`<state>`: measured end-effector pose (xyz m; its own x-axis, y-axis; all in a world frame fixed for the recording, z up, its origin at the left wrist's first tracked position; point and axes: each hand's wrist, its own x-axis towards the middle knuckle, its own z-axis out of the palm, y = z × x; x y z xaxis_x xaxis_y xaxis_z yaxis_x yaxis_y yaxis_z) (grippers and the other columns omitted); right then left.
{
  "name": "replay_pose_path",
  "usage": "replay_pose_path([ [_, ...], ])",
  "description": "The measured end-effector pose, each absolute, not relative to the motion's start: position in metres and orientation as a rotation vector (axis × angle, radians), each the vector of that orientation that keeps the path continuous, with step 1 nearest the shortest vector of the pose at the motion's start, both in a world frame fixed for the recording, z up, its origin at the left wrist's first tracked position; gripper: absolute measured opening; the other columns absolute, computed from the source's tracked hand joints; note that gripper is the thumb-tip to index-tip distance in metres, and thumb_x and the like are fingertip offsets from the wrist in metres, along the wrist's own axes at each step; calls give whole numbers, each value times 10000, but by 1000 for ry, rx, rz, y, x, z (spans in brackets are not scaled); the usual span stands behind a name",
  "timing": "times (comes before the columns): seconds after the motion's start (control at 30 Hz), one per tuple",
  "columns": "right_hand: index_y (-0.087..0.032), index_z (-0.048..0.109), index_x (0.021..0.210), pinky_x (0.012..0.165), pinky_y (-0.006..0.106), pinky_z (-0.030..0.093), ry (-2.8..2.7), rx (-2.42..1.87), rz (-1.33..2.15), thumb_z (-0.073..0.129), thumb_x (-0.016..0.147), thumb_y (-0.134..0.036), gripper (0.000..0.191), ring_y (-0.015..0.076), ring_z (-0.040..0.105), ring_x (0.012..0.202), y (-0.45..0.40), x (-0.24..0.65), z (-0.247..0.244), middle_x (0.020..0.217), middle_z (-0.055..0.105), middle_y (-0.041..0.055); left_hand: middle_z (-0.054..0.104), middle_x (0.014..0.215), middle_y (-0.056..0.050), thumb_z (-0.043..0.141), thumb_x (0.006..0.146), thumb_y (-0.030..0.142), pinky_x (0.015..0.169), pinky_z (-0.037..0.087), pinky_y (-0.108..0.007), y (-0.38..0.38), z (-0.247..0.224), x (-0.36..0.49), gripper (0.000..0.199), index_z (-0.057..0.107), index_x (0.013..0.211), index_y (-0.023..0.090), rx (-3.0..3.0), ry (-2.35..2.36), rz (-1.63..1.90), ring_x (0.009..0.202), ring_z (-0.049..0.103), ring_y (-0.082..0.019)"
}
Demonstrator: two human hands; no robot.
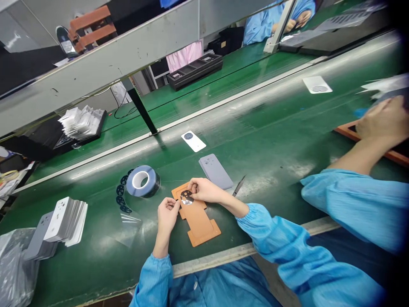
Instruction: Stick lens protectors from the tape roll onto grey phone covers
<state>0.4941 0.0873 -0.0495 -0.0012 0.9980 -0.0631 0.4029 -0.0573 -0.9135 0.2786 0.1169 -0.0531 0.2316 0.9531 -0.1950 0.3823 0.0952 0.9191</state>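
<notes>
An orange jig with notched edges lies flat in front of me. Over its upper end is a shiny, round black piece with holes. My right hand pinches the right edge of this piece. To its left, my left hand has thumb and fingertips pressed together near the jig's edge; what they hold, if anything, is too small to make out. A roll of blue tape stands behind my left hand, beside a curved row of black round stickers. Grey phone-shaped panels lie behind my right hand.
Tweezers or a thin blade lie right of my right wrist. White panels rest further back, with stacked panels and a plastic bag at left. At right, a co-worker's hand works over an orange-framed tray.
</notes>
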Motion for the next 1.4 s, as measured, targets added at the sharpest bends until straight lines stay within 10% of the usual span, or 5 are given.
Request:
replay_pose_path([
  [1.4,-184,605,809,501,194,478,-1440,-1702,1218,715,784,-186,113,129,676,519,88,508,-49,628,700,-19,565,567,48,781,687,384,424,384,-179,121,-57,283,364,466,688,201,1343,1207,657,409,479,-68],
])
